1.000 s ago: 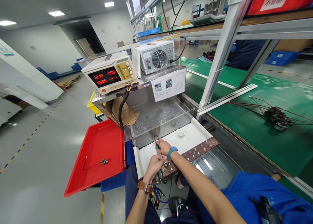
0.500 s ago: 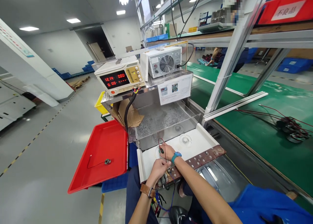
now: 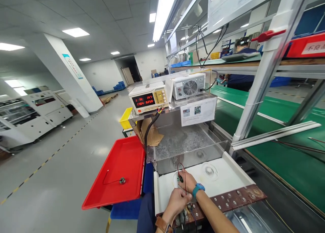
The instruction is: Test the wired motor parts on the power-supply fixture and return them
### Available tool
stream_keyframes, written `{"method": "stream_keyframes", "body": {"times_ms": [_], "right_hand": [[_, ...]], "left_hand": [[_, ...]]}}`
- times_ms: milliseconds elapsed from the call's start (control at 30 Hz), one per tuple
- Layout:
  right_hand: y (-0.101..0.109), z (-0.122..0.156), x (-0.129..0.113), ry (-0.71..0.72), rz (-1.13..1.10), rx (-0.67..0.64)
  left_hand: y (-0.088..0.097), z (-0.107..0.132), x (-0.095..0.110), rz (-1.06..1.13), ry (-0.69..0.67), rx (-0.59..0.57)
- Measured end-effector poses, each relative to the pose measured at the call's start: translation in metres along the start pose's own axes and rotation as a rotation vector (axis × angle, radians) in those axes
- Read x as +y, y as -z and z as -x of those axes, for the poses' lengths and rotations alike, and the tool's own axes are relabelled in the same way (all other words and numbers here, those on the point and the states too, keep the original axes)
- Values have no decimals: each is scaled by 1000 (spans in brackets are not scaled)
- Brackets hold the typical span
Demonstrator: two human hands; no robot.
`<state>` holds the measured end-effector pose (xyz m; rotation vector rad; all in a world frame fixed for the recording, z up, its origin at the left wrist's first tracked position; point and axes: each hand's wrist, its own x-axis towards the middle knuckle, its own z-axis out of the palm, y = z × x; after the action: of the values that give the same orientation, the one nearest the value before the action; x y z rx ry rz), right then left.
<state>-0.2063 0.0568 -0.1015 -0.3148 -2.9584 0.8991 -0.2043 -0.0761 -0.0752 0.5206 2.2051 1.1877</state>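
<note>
My right hand (image 3: 187, 181), with a blue wristband, pinches a small dark part (image 3: 179, 177) that carries a loop of red and black wire (image 3: 180, 167). It holds the part down on the white tray (image 3: 228, 178). My left hand (image 3: 177, 202), with a brown strap at the wrist, is closed just behind it at the near end of the brown terminal strip (image 3: 236, 199). What its fingertips grip is hidden. A beige power supply (image 3: 148, 97) with red digits stands on the steel shelf above.
A red tray (image 3: 127, 162) at left holds one small part on a wire (image 3: 122, 181). A clear box (image 3: 188, 145), a fan unit (image 3: 189, 86), a green bench (image 3: 276, 141) and a white frame post (image 3: 256, 90) surround the tray. A person sits far back (image 3: 240, 78).
The view has tilted up, so both hands sit lower in the picture. They keep their grips. The power supply's red digits have changed from 12.14 and 0.00 to other readings.
</note>
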Motion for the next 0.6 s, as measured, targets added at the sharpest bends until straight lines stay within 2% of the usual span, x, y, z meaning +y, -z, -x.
{"method": "stream_keyframes", "body": {"times_ms": [600], "right_hand": [[1, -4, -5, -53, 37, -23]], "left_hand": [[-3, -6, -11, 17, 8, -39]]}}
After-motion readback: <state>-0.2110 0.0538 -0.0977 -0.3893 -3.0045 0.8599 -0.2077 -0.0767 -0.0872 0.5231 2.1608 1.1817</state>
